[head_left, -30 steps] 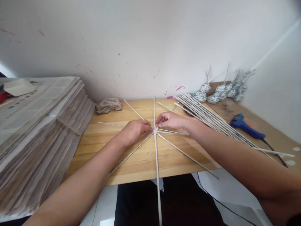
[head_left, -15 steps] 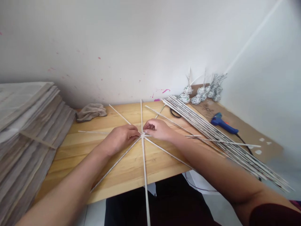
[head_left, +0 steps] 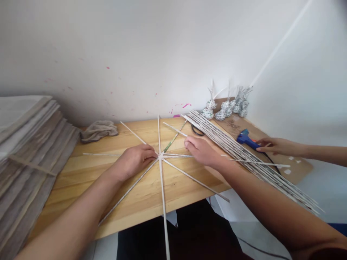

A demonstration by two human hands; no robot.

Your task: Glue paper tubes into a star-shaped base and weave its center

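Note:
Several thin rolled paper rods cross in a star on a wooden board. My left hand lies just left of the crossing, fingers curled and pressed down on the rods at the centre. My right hand rests palm down to the right of the centre, fingers bent over the rod that runs out from the star and under the palm. One long rod reaches past the board's front edge toward me.
A bundle of paper rods lies slanted at the right. Another person's hand touches a blue glue gun behind it. Small woven paper pieces stand by the wall. A rag and a tall newspaper stack are on the left.
My right hand has slid from the star's centre out to the right. Another person's hand has come in from the right to the glue gun. The view has turned right.

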